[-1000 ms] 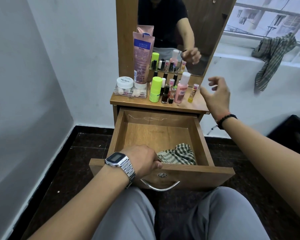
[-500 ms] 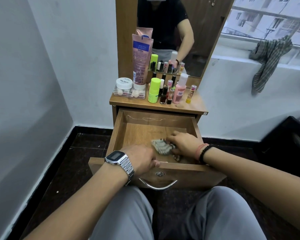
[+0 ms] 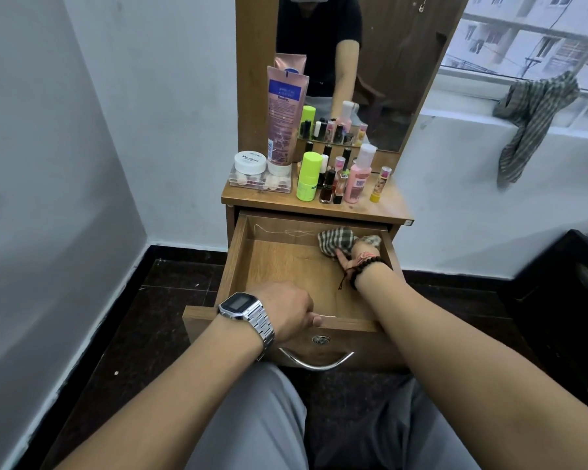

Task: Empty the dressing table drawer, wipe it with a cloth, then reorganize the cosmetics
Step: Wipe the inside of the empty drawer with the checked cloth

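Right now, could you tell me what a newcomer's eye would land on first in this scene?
Probably the pulled-out drawer, where the right hand presses a checked cloth into the far right corner while the left hand grips the front edge. Next, the cluster of cosmetics on the table top: a tall pink tube at the left and a lime-green bottle near the middle.

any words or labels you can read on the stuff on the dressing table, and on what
"NAIL POLISH": lid of the white jar.
"Vaseline": blue panel of the tall pink tube; probable, the smaller print there is blurred.
Pink bottle label: too small to read.
Yellow stick label: too small.
Watch display: unreadable.
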